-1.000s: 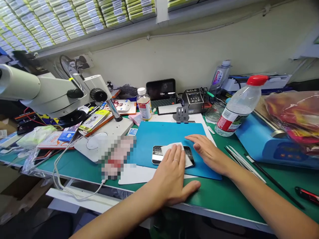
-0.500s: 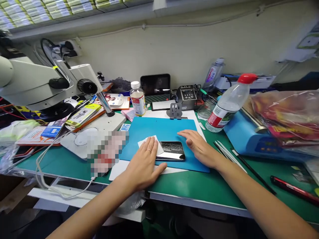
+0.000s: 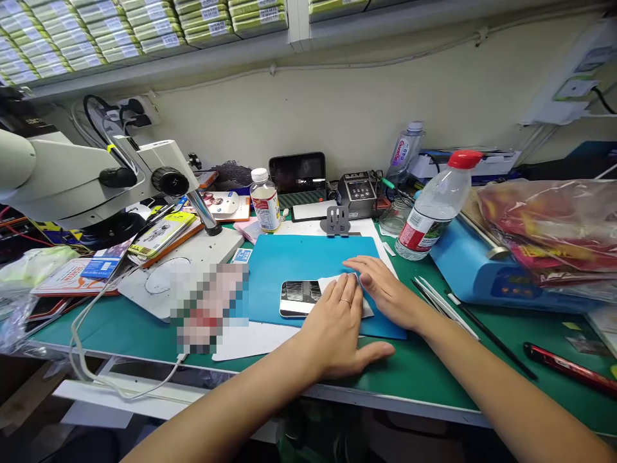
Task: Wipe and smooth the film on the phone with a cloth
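My left hand (image 3: 340, 315) lies palm down, fingers extended, pressing a white wipe (image 3: 329, 281) against the right part of a smartphone (image 3: 296, 301). The phone lies flat, its glossy dark screen showing striped reflections; its right end is hidden under the hand and wipe. Under the phone is a blue mat (image 3: 270, 257). Just to the right, my right hand (image 3: 385, 289) rests by the phone's right end with its fingers stretched out. Whether its fingertips touch the wipe or the phone, I cannot tell.
A microscope (image 3: 62, 173) overhangs the left side. Behind the mat stand a small labelled bottle (image 3: 265, 202), a grey stand (image 3: 336, 220) and a black control box (image 3: 357, 193). To the right are a red-capped bottle (image 3: 434, 212), tweezers (image 3: 446, 308) and a blue machine (image 3: 486, 270).
My left hand has slid the wipe rightward across the phone, uncovering its left part. The right hand stays in nearly the same place. The camera view has tilted slightly upward.
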The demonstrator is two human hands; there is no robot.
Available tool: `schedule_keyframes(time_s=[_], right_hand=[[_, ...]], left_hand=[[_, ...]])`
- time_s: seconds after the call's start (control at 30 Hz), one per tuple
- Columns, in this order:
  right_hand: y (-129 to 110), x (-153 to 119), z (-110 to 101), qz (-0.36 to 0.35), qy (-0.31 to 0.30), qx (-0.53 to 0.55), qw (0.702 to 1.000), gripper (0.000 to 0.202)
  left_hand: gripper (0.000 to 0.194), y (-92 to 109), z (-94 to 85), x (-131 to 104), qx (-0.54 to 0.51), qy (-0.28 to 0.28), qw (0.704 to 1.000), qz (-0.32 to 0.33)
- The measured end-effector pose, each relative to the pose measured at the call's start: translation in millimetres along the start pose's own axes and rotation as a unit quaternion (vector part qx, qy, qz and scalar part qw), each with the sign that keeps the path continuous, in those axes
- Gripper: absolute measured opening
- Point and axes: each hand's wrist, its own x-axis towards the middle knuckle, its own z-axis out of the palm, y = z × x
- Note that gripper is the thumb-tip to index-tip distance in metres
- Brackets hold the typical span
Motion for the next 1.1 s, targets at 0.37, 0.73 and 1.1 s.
schedule_keyframes(time_s=[0.37,0.73,1.1], right_hand=[[-10.8,-2.2,-4.1,0.01,-0.033,-0.006,0.999,0.089],[-5.2,-0.5,-1.9,-0.001,0.0,0.001,1.0,0.087],[-10.4,-1.8,-4.0,0.006,-0.02,0.008,1.0,0.085]], left_hand=[[0.104,-34.1,0.3,-73.3,0.07,0.006,0.996,-0.058],[0.105,-8.8,-1.8,-20.1,0.015,-0.004,1.0,0.007],[0.096,-50.3,-12.5,-84.7,0.044,-0.017,0.996,-0.078]])
